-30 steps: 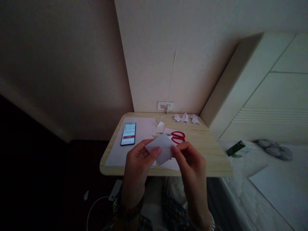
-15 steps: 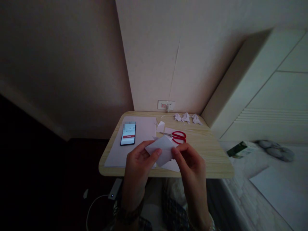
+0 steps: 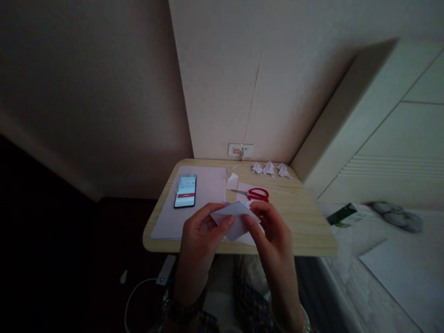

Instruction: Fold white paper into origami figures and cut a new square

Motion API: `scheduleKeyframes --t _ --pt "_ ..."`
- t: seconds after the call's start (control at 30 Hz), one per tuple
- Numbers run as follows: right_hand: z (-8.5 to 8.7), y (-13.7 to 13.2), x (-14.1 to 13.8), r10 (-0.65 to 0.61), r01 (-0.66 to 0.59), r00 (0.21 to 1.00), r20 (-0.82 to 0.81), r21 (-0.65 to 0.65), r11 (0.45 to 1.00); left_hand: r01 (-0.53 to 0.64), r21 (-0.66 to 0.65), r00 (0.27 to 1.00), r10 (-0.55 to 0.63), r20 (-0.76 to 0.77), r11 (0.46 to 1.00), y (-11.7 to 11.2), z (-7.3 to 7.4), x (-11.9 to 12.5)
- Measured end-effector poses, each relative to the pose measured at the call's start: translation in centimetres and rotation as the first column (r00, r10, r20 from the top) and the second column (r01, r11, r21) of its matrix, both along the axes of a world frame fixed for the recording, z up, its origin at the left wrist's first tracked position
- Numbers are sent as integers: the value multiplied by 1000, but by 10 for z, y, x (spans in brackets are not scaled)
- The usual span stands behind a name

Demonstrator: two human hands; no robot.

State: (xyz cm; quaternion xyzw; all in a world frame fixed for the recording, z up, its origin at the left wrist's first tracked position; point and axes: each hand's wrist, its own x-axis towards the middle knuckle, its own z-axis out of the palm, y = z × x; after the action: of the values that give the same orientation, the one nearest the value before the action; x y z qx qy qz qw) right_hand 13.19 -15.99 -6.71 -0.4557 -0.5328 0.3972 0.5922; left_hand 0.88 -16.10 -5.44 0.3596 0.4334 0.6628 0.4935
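A piece of folded white paper (image 3: pixel 235 217) is held up over the front of the small table, between both hands. My left hand (image 3: pixel 204 231) pinches its left side, thumb on top and fingers beneath. On the right side, my right hand (image 3: pixel 272 229) grips it with the thumb pressed on the upper face. The fingers behind the paper are partly hidden. Just beyond lie red-handled scissors (image 3: pixel 257 194), shut, on white paper, with a small white paper scrap (image 3: pixel 232 181) to their left. Several folded paper figures (image 3: pixel 268 169) stand along the back edge.
A lit phone (image 3: pixel 185 191) rests on a stack of white sheets (image 3: pixel 211 185) at the table's left. A wall socket (image 3: pixel 240 150) with a plug is behind the wooden table (image 3: pixel 305 231). To the right, a green-and-white box (image 3: pixel 348 214) lies on the bed.
My right hand has shifted slightly left, and its thumb now lies farther in on the folded paper. The left hand keeps its hold, almost unmoved.
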Motion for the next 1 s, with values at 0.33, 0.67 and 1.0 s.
scheduleKeyframes --t 0.33,0.67,1.0 --pt "1 -3 1 -23 26 994 -102 29 999 120 1 974 -118 -194 993 -5 0 0" --pt "2 -4 1 -8 6 996 -90 -20 1000 26 60 980 -13 -198 998 -3 1 0" --pt "5 -7 2 24 -28 997 -67 -52 998 -17 39 988 23 -150 999 -5 5 2"
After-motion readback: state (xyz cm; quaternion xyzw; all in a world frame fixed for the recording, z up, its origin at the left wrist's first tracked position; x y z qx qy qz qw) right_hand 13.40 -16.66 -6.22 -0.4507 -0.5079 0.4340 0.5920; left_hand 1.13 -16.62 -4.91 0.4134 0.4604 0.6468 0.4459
